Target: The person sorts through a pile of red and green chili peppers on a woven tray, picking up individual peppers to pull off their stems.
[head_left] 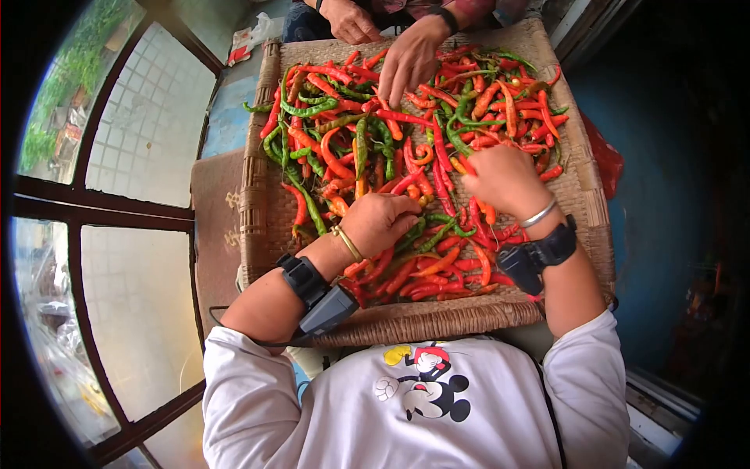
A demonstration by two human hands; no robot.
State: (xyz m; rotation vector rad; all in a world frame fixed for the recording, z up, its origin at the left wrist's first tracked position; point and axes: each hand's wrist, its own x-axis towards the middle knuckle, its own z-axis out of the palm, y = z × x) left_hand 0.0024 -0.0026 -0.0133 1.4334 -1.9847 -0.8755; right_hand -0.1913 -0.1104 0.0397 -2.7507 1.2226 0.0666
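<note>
Red, orange and green chili peppers (344,160) lie heaped across a woven tray (582,156). Low over the near left of the heap is my left hand (380,223), its fingers closed and bent down. Whatever it pinches is hidden beneath the fingers. A group of green chili peppers (437,234) lies just right of it. Reaching into the right side of the heap, my right hand (508,181) has its fingers curled together around an orange-yellow chili pepper (466,165). Red chili peppers (445,281) are gathered along the tray's near edge.
Across the tray, another person's hand (409,62) reaches into the peppers, and that person's other hand (349,21) rests by the far rim. A framed window (137,313) stands on the left. A white and red plastic bag (248,37) lies beyond the far left corner.
</note>
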